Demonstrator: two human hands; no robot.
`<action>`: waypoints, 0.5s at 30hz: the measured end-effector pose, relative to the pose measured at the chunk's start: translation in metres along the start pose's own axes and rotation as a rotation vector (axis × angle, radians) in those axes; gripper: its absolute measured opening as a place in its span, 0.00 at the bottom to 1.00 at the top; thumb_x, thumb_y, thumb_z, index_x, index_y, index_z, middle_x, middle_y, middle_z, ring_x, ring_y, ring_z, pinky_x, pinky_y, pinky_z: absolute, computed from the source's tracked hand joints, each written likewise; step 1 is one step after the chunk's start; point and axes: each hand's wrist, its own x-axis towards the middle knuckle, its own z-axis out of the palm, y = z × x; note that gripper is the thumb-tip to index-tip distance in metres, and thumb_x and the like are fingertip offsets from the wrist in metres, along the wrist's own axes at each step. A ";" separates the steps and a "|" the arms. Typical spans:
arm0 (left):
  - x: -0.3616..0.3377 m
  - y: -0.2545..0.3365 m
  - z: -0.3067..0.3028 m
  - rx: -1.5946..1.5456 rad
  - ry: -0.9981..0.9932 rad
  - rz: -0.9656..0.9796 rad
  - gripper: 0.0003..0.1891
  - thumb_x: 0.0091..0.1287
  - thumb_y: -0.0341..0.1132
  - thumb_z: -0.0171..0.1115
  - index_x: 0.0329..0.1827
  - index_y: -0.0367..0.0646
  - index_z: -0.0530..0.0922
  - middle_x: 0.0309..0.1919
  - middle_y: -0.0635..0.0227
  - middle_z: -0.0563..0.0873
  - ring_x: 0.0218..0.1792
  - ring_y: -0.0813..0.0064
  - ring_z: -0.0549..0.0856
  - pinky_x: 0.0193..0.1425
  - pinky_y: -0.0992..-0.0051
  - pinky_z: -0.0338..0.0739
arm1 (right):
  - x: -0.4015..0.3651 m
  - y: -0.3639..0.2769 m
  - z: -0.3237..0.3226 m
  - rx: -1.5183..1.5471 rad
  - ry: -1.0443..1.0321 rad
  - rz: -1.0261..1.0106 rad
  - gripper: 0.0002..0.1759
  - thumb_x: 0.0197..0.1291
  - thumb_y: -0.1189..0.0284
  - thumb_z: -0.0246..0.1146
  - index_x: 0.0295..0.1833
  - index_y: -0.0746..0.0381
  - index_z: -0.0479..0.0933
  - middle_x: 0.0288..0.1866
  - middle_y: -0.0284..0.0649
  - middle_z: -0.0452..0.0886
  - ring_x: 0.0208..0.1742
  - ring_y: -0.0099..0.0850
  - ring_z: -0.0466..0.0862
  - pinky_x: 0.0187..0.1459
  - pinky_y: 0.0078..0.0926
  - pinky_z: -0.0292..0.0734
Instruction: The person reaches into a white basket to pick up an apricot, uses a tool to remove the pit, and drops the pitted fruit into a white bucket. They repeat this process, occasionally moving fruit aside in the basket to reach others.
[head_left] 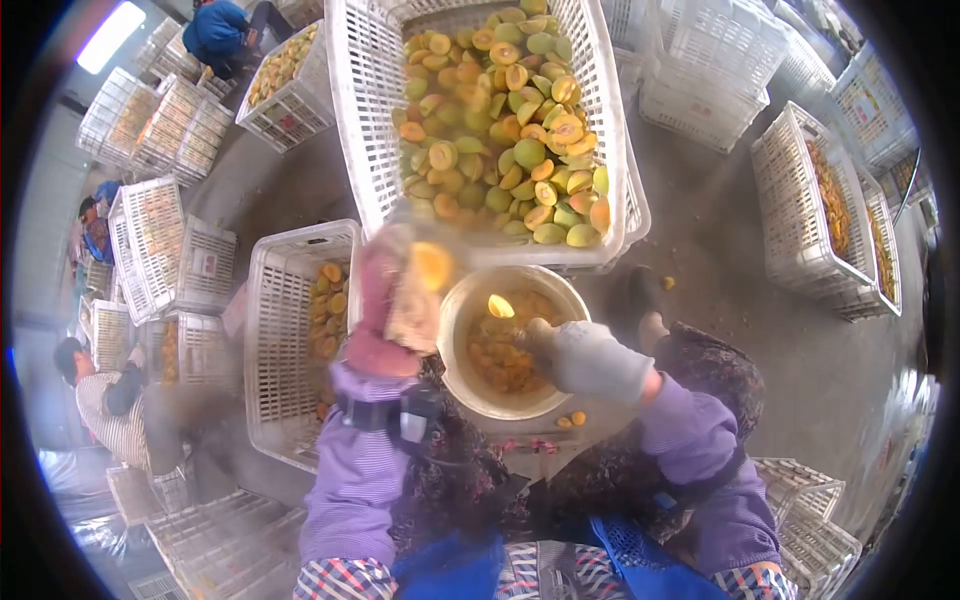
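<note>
My left hand (385,310), in a reddish glove with a tan patch, is blurred by motion at the left rim of a white bucket (573,290). An orange-fleshed apricot half (432,266) shows at its fingers, cut face up. My right hand (600,362), in a whitish glove, is closed over the bucket's right side. Its darker fingertips point in over the bucket, and I cannot tell what they hold. A bright yellow fruit piece (500,306) shows over the bucket's opening. Orange pieces (500,360) lie inside the bucket.
A large white crate (352,130) of halved green-and-orange fruit stands ahead. Another crate (290,235) with orange halves is at my left. Two fruit pieces (571,419) lie below the bucket. Crates (815,200) stand right. Two people (215,35) work at left among stacked crates.
</note>
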 end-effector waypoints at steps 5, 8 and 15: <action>-0.003 0.076 -0.101 0.887 0.115 0.295 0.14 0.67 0.39 0.59 0.48 0.38 0.78 0.39 0.61 0.83 0.40 0.62 0.83 0.48 0.67 0.79 | 0.000 -0.009 -0.005 -0.329 -0.394 0.307 0.12 0.58 0.71 0.59 0.47 0.63 0.71 0.23 0.36 0.82 0.22 0.34 0.84 0.20 0.34 0.73; -0.010 0.084 -0.075 2.147 0.091 0.850 0.17 0.63 0.41 0.61 0.49 0.39 0.79 0.45 0.55 0.83 0.49 0.52 0.82 0.56 0.60 0.76 | 0.003 -0.021 -0.009 -0.332 -0.549 0.268 0.11 0.65 0.69 0.55 0.49 0.61 0.74 0.27 0.37 0.85 0.28 0.36 0.87 0.25 0.35 0.77; 0.111 0.016 0.014 2.312 -0.414 0.078 0.18 0.64 0.34 0.58 0.57 0.45 0.78 0.52 0.52 0.81 0.55 0.57 0.81 0.59 0.62 0.77 | 0.017 -0.023 -0.033 -0.298 -0.387 0.329 0.10 0.60 0.71 0.58 0.46 0.61 0.72 0.26 0.37 0.83 0.28 0.34 0.87 0.24 0.32 0.77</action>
